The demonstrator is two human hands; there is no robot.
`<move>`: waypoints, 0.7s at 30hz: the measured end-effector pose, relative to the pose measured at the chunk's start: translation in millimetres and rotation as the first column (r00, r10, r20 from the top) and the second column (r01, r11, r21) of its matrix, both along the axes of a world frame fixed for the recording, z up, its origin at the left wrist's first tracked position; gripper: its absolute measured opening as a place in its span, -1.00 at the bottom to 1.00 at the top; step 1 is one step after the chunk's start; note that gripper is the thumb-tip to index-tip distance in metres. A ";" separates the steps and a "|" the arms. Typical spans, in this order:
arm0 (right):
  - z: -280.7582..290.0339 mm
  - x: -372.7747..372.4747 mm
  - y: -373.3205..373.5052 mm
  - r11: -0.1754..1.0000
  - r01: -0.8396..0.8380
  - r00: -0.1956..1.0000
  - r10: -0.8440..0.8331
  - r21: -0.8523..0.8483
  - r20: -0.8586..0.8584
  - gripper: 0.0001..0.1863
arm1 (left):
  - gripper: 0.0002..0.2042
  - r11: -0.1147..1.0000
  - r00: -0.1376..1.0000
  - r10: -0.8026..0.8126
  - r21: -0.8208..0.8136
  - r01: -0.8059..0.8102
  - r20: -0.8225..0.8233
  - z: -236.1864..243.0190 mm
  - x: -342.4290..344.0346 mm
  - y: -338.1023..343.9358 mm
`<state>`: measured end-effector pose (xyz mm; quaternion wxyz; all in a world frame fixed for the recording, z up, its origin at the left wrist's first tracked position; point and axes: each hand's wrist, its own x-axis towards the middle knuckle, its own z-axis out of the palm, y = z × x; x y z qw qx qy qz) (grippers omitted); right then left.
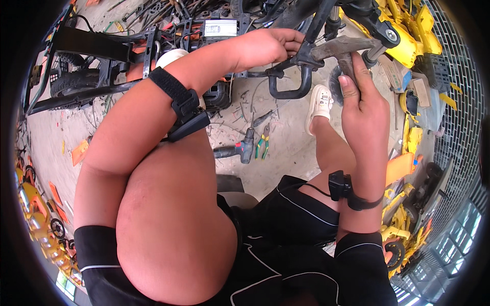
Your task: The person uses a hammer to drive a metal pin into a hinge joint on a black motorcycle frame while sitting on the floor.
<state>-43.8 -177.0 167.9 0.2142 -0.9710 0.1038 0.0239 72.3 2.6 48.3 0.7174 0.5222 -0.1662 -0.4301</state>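
My left hand (pixel 268 47) grips a black metal frame part (pixel 301 64) of a dark vehicle chassis at the top of the head view. My right hand (pixel 360 97) is closed around the handle of a hammer (pixel 339 50), whose grey metal head sits right beside the frame part, just right of my left fingers. A curved black tube (pixel 288 93) hangs below the gripped part. Both forearms wear black straps with small devices.
On the concrete floor lie a black-handled hammer (pixel 240 149) and green-handled pliers (pixel 263 145). A black chassis with wheels (pixel 76 81) and wiring fills the upper left. Yellow toy vehicle parts (pixel 408 35) pile at the right and lower left. My white shoe (pixel 319 104) rests below the frame.
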 end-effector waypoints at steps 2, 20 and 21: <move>-8.8 -3.9 -3.8 0.994 -0.076 0.985 0.087 -0.084 0.148 -0.56 | -0.26 1.000 1.000 -0.008 -0.001 0.008 0.014 1.9 2.5 -0.3; -18.8 -10.6 1.0 0.997 -0.061 0.977 0.069 -0.047 0.200 -0.54 | -0.24 0.999 0.998 -0.043 0.001 0.043 0.055 -1.6 2.4 1.5; -16.2 -8.9 2.2 0.997 -0.057 0.980 0.064 -0.043 0.190 -0.54 | -0.24 0.999 0.997 -0.049 0.001 0.049 0.054 -0.9 3.5 2.5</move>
